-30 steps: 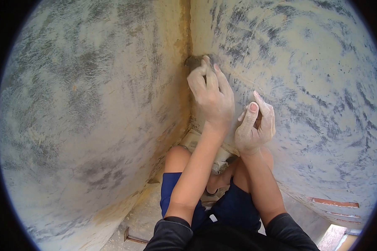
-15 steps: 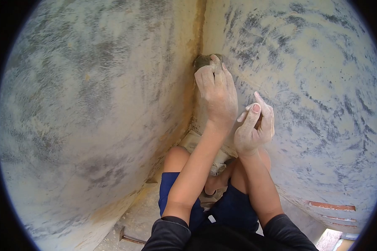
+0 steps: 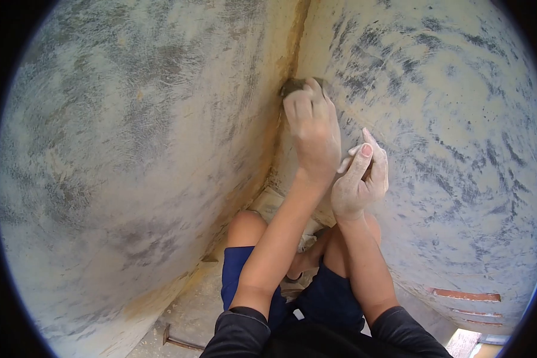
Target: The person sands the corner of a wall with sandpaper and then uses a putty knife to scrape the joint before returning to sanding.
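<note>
My left hand is closed on a dark grey sanding pad, which it presses into the corner seam where two walls meet. The pad looks like folded sandpaper, though most of it lies behind my fingers. Lower and to the right, my right hand is raised close to the right wall, palm side partly towards me. Its fingers are curled in with the thumb against them, and whatever they may hold is hidden. Pale dust coats both hands, most thickly the right fingers.
The left wall is smeared grey and black, and brown staining runs down the corner seam. My bent knees are close below my arms. A rusty metal bar lies on the dusty floor. Reddish slots mark the lower right wall.
The left hand and the pad have shifted slightly right in view, with the hand blurred by motion. The right hand is nearly unmoved. The whole view has tilted a little.
</note>
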